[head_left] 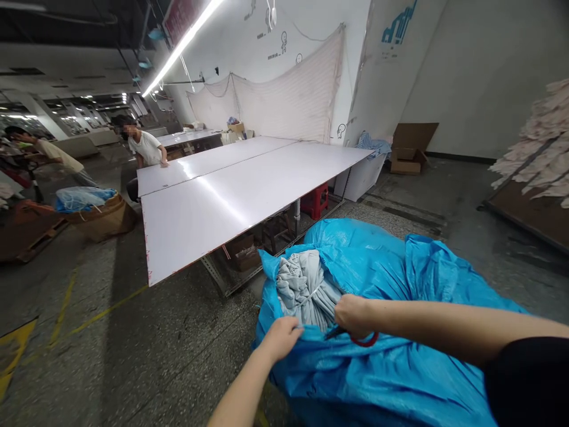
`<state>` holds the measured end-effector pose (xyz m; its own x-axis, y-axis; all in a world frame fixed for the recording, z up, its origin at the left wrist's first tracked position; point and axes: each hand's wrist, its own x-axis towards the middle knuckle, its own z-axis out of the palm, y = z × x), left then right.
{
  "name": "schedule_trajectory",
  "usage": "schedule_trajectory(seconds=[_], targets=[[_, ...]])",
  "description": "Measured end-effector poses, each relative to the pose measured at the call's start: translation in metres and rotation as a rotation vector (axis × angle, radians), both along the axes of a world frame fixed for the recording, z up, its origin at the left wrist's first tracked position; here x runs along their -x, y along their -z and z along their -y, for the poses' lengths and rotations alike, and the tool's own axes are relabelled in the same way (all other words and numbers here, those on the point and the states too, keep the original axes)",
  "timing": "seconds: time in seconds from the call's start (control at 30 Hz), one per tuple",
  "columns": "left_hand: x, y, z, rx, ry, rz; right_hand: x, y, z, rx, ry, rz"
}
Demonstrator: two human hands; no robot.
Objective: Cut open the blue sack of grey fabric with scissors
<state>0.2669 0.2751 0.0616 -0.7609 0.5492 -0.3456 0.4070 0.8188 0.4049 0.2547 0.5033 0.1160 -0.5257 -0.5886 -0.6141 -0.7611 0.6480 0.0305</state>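
Scissors (355, 339): we held them in our right hand (353, 314). Only the red handle loop and a bit of dark blade showed. Their long line ran nearly flat, with the handle to the right and the blades pointing left, toward the grey cloth.
Right hand: it was closed around the scissors, low at the mouth of the big blue bag.
Left hand (281, 337): it was closed on the edge of the blue bag (400, 367), pinching the blue sheet just beside the scissors.
Blue bag: it lay on the floor right in front of us, big and puffy. Its open mouth pointed away from us, toward the white table.
Grey cloth (304, 287): it poked out of the bag's mouth in a crumpled, tied bunch, between our hands and the table.
White table (231, 196): it was long and shiny, well beyond the bag. Its long side ran away from us, to the right.
Person (146, 148): someone in a white shirt leaned on the far end of the table.
Writing: we saw small dark marks and a blue sign on the wall, too small to read.
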Motion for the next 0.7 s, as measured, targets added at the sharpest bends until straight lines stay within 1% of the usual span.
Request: schedule_trajectory(seconds=[0.1, 0.17, 0.23, 0.37, 0.43, 0.5, 0.6, 0.7], targets=[[0.005, -0.002, 0.007, -0.004, -0.035, 0.007, 0.005, -0.009, -0.012, -0.084, 0.004, -0.043], [0.006, -0.003, 0.007, -0.007, -0.043, 0.005, 0.007, -0.011, -0.008, -0.119, 0.008, -0.039], [0.003, -0.003, 0.004, -0.005, -0.054, 0.003, 0.006, -0.006, 0.007, -0.132, -0.002, -0.02], [-0.005, -0.004, 0.001, 0.008, -0.065, 0.003, -0.003, 0.009, 0.043, -0.145, -0.029, 0.003], [-0.008, -0.004, 0.0, 0.019, -0.066, 0.005, -0.006, 0.011, 0.051, -0.156, -0.055, 0.016], [-0.008, -0.005, -0.001, 0.025, -0.071, 0.001, -0.005, 0.009, 0.048, -0.157, -0.075, 0.016], [-0.005, -0.006, -0.004, 0.023, -0.079, -0.01, 0.0, 0.003, 0.035, -0.165, -0.062, -0.016], [-0.002, -0.005, -0.007, 0.02, -0.078, -0.013, 0.005, 0.006, 0.029, -0.159, -0.036, -0.04]])
